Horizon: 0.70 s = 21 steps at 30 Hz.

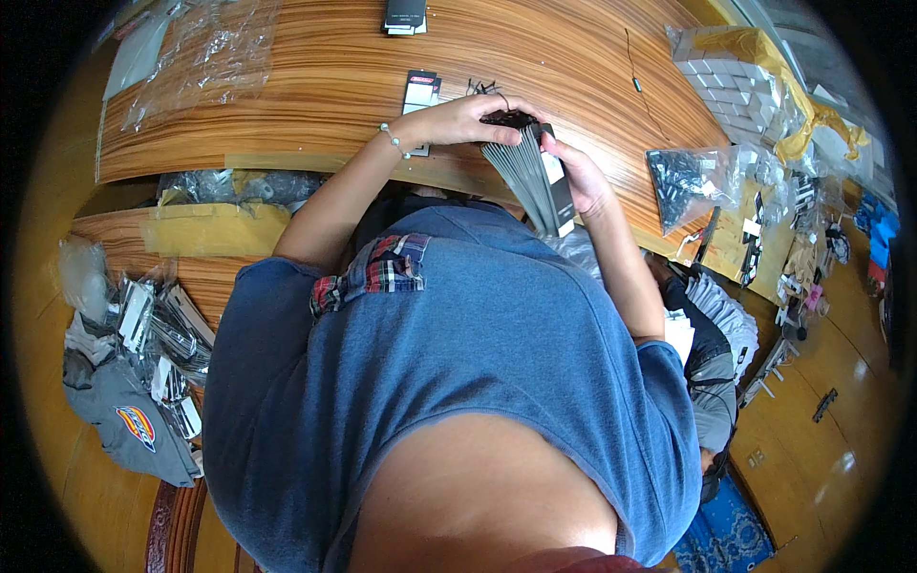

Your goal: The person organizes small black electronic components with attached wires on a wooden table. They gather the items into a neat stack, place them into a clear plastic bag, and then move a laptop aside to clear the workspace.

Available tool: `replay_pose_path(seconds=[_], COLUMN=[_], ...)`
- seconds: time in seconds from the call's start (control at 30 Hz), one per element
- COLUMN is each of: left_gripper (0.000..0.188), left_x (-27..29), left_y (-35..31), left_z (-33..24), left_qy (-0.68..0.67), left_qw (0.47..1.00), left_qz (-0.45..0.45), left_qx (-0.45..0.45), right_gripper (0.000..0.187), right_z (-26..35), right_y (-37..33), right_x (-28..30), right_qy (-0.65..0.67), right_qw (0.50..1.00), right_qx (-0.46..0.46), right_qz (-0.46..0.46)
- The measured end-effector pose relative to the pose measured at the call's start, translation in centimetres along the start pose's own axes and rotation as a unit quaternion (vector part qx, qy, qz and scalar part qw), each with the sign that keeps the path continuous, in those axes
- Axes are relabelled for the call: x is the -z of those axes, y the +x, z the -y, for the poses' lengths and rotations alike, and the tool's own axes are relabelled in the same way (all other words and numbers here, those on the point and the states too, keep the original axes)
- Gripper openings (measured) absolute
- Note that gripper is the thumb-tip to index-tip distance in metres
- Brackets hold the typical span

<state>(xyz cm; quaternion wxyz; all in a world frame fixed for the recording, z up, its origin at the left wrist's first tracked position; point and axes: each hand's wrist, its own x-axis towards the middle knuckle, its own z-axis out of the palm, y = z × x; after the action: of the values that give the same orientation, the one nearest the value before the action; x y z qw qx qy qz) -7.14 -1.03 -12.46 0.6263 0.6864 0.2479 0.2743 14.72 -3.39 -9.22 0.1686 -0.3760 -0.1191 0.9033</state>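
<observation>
At left, crumpled, glossy plastic (pixel 205 72) lies on the wood-grained tabletop (pixel 334 57); an open compartment (pixel 119 199) beneath holds bunched film (pixel 287 184). Flat rectangular tags (pixel 420 95) follow. The left hand's (pixel 482 119) grip closes on the upper end of a fanned card stack (pixel 521 181) at the tabletop's near edge; the right hand's (pixel 581 180) grip clasps its side. Rightward, a clear bag (pixel 718 174) holds black pieces (pixel 671 183), near plastic-wrapped white boxes (pixel 731 88).

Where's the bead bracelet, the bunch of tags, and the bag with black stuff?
Bead bracelet (pixel 394 141): head view, on a middle bead.
Bunch of tags (pixel 528 186): head view, on the fanned edges.
Bag with black stuff (pixel 680 183): head view, near its middle.
</observation>
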Motion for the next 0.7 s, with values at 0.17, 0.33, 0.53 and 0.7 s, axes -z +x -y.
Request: replay_pose_path(seconds=[0.17, 0.33, 0.53, 0.7], left_gripper=[0.043, 0.022, 0.024, 0.03], left_x=[-0.1, 0.4, -0.8, -4.7], left_y=[0.0, -0.8, -0.9, 1.7], left_z=[0.4, 2.8, -1.9, -2.5], left_qy=[-0.107, -0.066, 0.387, 0.13], left_qw=[0.993, 0.967, 0.86, 0.967], left_qz=[0.01, -0.241, -0.332, -0.13], left_qx=[0.048, 0.04, -0.003, -0.175], right_gripper=[0.049, 0.047, 0.046, 0.049], right_z=[1.5, 1.9, 6.4, 8.8], right_y=[-1.4, -2.9, -6.6, -6.2], right_x=[-0.4, 1.8, -0.4, -4.4], right_qy=[-0.013, -0.017, -0.255, -0.408], right_qw=[0.992, 0.993, 0.944, 0.865], right_qx=[-0.113, -0.104, -0.171, -0.242], right_qz=[0.06, 0.056, -0.118, -0.16])
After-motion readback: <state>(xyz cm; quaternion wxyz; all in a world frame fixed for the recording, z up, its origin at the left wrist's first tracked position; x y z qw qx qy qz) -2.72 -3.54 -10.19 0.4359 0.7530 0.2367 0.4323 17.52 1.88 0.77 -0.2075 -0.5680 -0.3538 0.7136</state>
